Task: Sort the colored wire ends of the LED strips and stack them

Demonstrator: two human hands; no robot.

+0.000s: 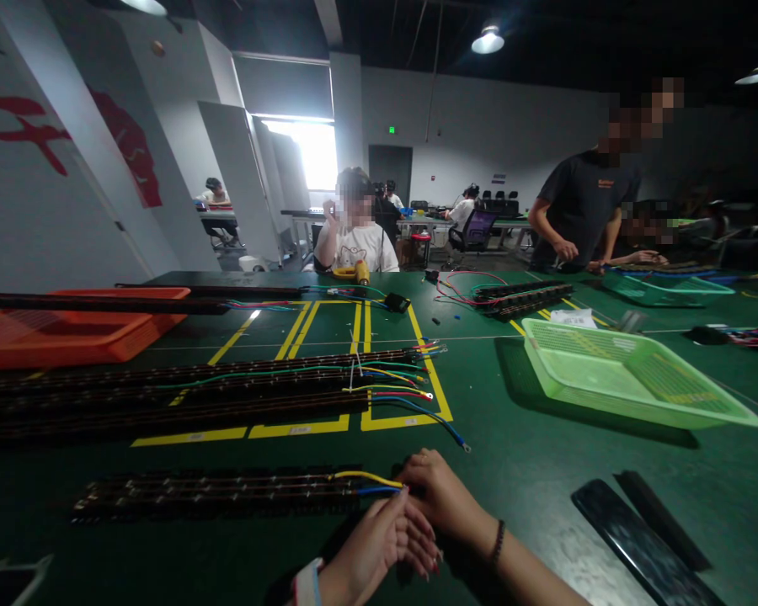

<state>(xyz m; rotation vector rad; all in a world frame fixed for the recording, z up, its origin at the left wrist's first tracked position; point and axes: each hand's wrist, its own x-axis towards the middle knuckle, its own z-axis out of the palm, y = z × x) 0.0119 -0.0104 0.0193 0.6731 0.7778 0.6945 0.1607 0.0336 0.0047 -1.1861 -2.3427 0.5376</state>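
A long black strip [227, 492] lies on the green table in front of me, with a yellow wire [370, 476] and a blue wire [372, 491] coming out of its right end. My right hand [435, 492], a bracelet on its wrist, is closed over the ends of these wires. My left hand [385, 539], with a band on its wrist, reaches in from below. Its fingers are stretched out together against the right hand, the forefinger tip by the blue wire.
Several more black strips with coloured wires [195, 391] lie across yellow floor-tape marks. A green basket [632, 374] sits to the right, an orange basket [69, 328] to the left, and flat black covers [637, 530] lie near right. Other people work at the far side.
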